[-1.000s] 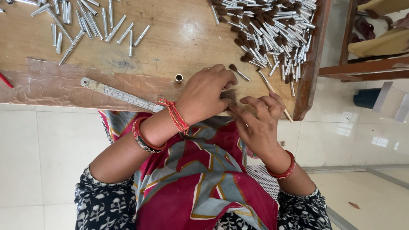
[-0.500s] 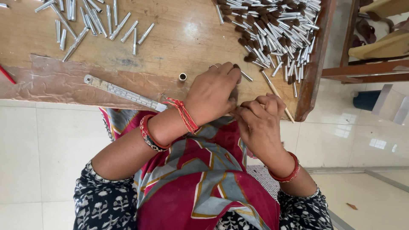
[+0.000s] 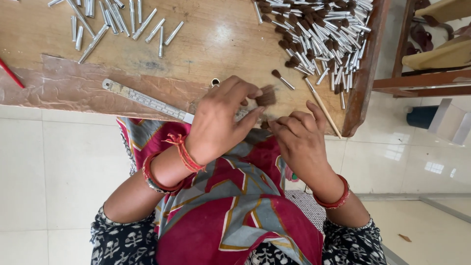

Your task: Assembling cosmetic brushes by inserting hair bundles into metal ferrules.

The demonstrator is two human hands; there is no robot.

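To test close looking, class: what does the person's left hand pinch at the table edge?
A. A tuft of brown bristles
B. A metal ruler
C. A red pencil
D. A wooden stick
A: the left hand pinches a small tuft of brown bristles between thumb and fingers; the metal ruler lies flat on the table.

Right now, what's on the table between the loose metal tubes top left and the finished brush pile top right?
Head view: mostly bare wood table separates the metal tubes from the brush pile. Only a small metal ring lies lower, near the left hand.
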